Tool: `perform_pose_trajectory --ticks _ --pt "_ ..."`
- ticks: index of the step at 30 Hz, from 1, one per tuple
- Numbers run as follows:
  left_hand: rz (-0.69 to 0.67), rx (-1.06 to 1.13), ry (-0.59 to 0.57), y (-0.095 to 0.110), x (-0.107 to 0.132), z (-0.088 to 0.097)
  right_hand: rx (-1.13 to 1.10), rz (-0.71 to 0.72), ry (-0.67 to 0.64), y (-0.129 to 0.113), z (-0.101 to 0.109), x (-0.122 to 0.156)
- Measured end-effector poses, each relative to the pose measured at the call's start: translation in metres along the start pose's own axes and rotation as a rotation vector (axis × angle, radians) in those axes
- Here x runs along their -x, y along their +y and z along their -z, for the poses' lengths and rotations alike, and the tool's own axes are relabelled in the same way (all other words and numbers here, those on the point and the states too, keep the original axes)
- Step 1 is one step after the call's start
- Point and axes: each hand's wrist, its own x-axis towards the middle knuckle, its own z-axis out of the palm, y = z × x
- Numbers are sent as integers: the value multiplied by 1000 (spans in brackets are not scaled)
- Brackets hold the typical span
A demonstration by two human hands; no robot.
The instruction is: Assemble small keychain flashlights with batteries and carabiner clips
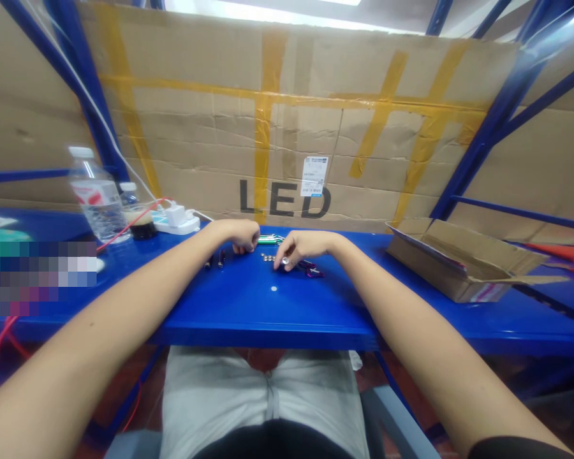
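Observation:
Both my arms reach far out over the blue table point(268, 312). My left hand point(242, 234) is curled closed near a green tube-like part point(268, 240); what it holds is hidden. My right hand point(300, 247) pinches a small silvery round piece at its fingertips. Several small silver button-like pieces point(269, 257) lie between the hands. A purple part point(312, 269) lies just under my right hand. Two small dark parts point(215, 259) lie left of my left hand. A single white dot-like piece point(273, 289) lies nearer to me.
An open cardboard box point(459, 258) lies at the right. Two water bottles point(98, 201), a dark jar and a white power strip point(176, 220) with a red cable stand at the left. A taped cardboard wall marked LED point(287, 127) closes the back between blue rack posts.

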Motion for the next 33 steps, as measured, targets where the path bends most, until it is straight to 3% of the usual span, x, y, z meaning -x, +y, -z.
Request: perform_pose_trajectory --ticks 3,8,13,19,33 --pt "-60 -50 50 4 3 2 15 13 2 1 1 1" --pt "-405 -102 411 24 18 8 -19 -56 46 2 5 7" --pt "-645 48 589 46 32 8 -35 -119 163 7 14 15" --pt "-724 56 571 53 35 3 -25 -174 272 7 13 15" --pt "-716 135 475 50 26 -2 -27 -151 298 15 13 10"
